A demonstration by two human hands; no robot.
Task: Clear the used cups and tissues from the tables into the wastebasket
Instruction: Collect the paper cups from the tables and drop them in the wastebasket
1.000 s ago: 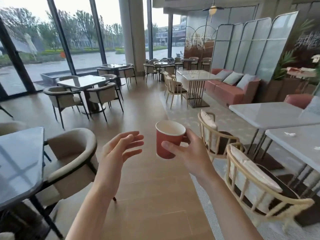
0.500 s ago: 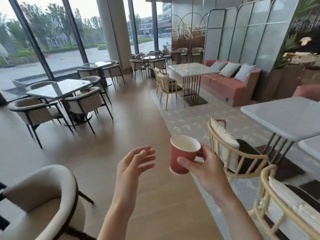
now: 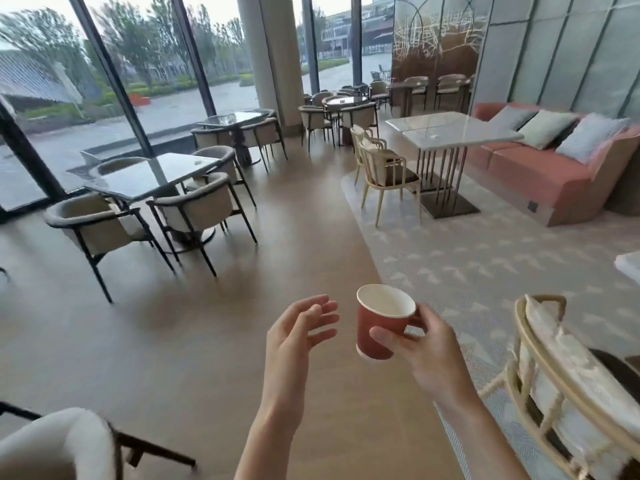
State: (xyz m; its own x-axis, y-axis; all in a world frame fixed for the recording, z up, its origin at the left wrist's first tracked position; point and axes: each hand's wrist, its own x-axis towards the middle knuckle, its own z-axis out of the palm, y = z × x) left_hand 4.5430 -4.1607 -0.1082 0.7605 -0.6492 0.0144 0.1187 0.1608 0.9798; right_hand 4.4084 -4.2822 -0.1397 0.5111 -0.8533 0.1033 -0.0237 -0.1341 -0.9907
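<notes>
1. While the person stands in the aisle of a cafe, the right hand (image 3: 420, 344) grips one red paper cup (image 3: 380, 323), thumb across the near wall and fingers wrapped behind it, just below the rim.
2. That cup is upright, tipped slightly, in the air above the wooden floor (image 3: 173, 341), resting on no desk.
3. Just beside the cup but not touching it, the left hand (image 3: 298, 329) is held up with fingers loosely spread, holding nothing.
4. As a judgement: the cup looks empty, so it should be very light; its thin paper wall will crush under a hard squeeze, while the rolled rim is stiffer. A gentle wrap round the upper wall, as now, seems the safest hold, and any dregs would spill if it tips further.
5. Count: one cup in view and two hands. I can make out no tissues and no wastebasket.
6. Near the windows stand two dark desks (image 3: 152, 174) with grey chairs; a white desk (image 3: 450, 129) stands beside a pink sofa (image 3: 540, 174). A small pale speck on the white desk is too small to identify.
</notes>
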